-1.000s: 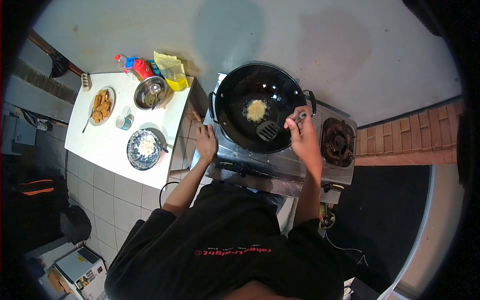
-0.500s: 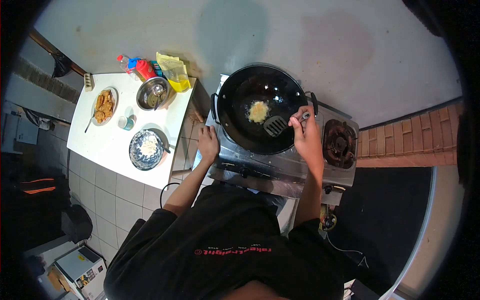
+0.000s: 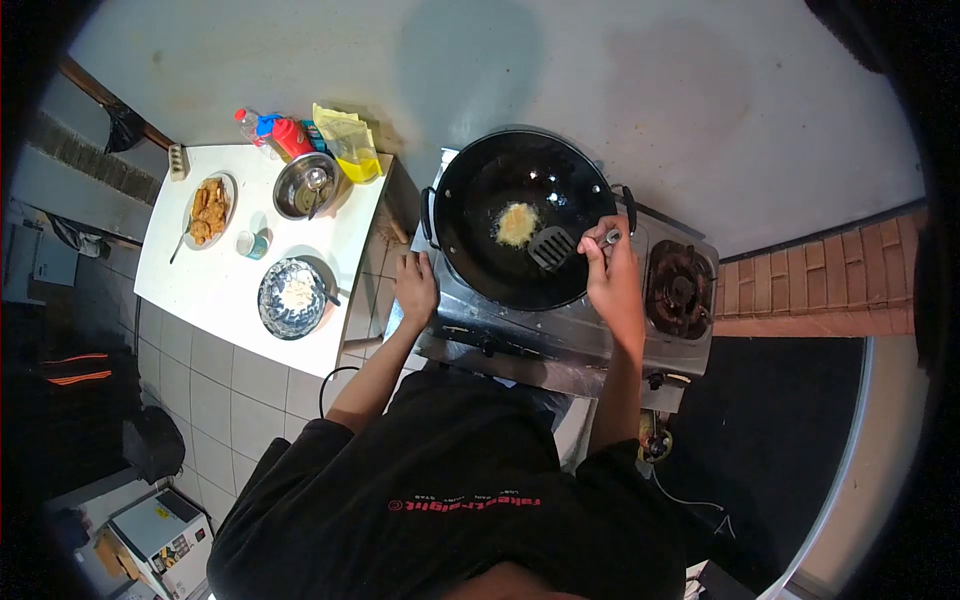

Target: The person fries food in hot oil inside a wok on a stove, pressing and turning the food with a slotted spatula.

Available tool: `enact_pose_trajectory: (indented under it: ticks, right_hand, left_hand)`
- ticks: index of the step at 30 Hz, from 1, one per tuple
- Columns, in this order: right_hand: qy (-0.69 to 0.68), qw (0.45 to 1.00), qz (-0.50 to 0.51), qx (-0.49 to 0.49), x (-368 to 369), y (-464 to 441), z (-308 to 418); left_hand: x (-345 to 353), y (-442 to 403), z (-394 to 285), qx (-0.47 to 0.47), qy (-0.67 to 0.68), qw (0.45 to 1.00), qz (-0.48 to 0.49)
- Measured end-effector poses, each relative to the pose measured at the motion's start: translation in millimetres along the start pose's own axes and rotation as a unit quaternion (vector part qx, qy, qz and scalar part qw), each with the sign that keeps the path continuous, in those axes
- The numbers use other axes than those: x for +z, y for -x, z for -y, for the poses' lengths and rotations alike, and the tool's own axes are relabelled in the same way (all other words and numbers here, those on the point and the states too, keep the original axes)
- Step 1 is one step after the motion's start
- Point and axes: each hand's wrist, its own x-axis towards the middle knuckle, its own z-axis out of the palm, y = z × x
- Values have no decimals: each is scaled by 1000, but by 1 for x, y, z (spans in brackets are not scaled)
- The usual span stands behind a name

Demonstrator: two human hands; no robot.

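Single head-worn view; from where I stand, it looks out from the wearer's head, forward and steeply down. Dark shirt (image 3: pixel 440 450) fills the bottom foreground, very near the lens. Left hand (image 3: pixel 416 288) and right hand (image 3: pixel 614 268) around mid-frame, near. Wok (image 3: pixel 480 265) just above center, seen into from above, on the stove (image 3: pixel 575 333). Desk (image 3: pixel 220 285) off left, seen from above, sits slanted. Wall (image 3: pixel 690 80) across the top, tiled floor (image 3: pixel 250 385) lower left. Very wide lens: edges bow, corners black.
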Motion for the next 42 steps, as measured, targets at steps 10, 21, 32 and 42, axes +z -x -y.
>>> enact_pose_trajectory:
  ticks: [10, 21, 32, 42]
  right_hand:
    - [4, 1000, 6, 7, -5, 2, 2]
    - [-59, 995, 75, 41, -1, 5, -12]
    - [-110, 988, 110, 20, 0, 2, -15]
    - [-105, 988, 113, 18, -3, 2, -22]
  left_hand:
    - [0, 1, -1, -13, -16, 1000, 2]
    - [3, 1, 0, -4, -24, 1000, -8]
    - [5, 3, -4, 6, -25, 1000, -17]
    - [4, 0, -3, 12, -36, 999, -2]
